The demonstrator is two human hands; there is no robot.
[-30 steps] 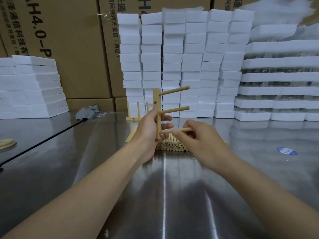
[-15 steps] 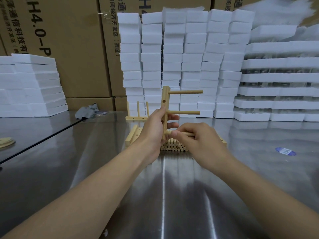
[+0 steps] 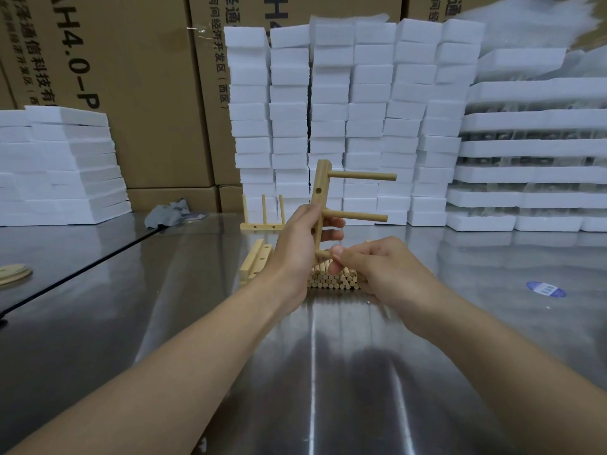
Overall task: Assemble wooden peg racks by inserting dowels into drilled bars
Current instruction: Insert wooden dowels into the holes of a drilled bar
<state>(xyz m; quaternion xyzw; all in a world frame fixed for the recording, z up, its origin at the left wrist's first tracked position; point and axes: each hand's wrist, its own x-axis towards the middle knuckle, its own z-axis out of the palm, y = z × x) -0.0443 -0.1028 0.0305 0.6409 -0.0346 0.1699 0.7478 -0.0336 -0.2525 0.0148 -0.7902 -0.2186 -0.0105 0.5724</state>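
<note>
Bar (image 3: pixel 320 192) — drilled, nearly upright above the table (image 3: pixel 312 356) — sits in the left hand (image 3: pixel 297 247), whose fingers curl round its lower half. A top dowel (image 3: pixel 361 176) and a middle dowel (image 3: pixel 356 216) stick out of it to the right, with an open hole between them. The right hand (image 3: pixel 377 267) pinches a third dowel (image 3: pixel 323 254) between thumb and forefinger, its end meeting the bar's bottom — how deep, I cannot tell. Just behind lies a dowel pile (image 3: pixel 331 280), with spare bars (image 3: pixel 254 262) left of it. A rack (image 3: pixel 262 221) stands farther back, before foam blocks (image 3: pixel 354 93).
</note>
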